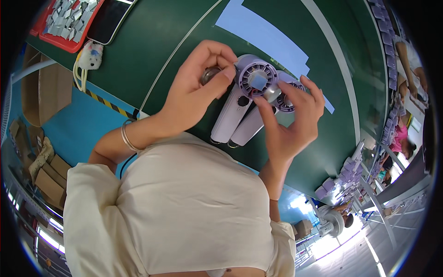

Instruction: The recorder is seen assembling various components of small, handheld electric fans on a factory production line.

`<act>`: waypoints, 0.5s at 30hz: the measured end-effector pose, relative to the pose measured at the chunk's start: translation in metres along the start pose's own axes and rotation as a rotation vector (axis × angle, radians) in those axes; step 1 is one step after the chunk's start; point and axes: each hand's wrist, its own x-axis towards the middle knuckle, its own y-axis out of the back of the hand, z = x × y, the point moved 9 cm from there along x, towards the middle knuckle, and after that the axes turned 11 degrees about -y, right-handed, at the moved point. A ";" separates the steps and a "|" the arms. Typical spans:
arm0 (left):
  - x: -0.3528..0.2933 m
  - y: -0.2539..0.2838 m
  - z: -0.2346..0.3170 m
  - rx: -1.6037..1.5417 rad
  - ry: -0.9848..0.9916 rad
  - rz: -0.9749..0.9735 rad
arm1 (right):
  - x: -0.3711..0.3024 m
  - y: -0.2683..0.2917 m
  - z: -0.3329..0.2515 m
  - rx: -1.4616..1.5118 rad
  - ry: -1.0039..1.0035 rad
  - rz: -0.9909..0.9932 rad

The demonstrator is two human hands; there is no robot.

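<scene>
Two pale purple handheld fans point(230, 113) lie side by side on the green tabletop, handles toward me. The nearer-left fan's round head point(258, 82) shows a ring of slots and a light square piece at its centre. The second fan's head point(287, 102) is partly hidden behind my right hand. My left hand point(196, 90) is closed around a round metal cap point(211, 76), its fingertips close to the left rim of the first head. With thumb and finger, my right hand point(295, 117) pinches a silver round cap point(272, 93) at that head's lower right edge.
A light blue sheet point(260, 32) lies beyond the fans. At the far left are a red tray point(71, 45) of small metal pieces, a phone point(108, 21) and a plush trinket point(90, 56). A thin cable point(177, 51) crosses the table. More purple parts point(348, 171) line the right side.
</scene>
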 end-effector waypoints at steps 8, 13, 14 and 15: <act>0.012 -0.023 0.011 0.937 -0.452 -0.335 | 0.007 -0.022 -0.009 -0.136 0.118 -0.096; 0.019 -0.022 0.001 1.013 -0.398 -0.292 | 0.013 -0.025 -0.004 -0.084 0.102 -0.135; 0.019 -0.021 0.000 0.984 -0.395 -0.281 | 0.014 -0.024 -0.002 -0.085 0.106 -0.140; 0.019 -0.020 -0.001 0.955 -0.393 -0.269 | 0.013 -0.027 -0.001 -0.067 0.105 -0.208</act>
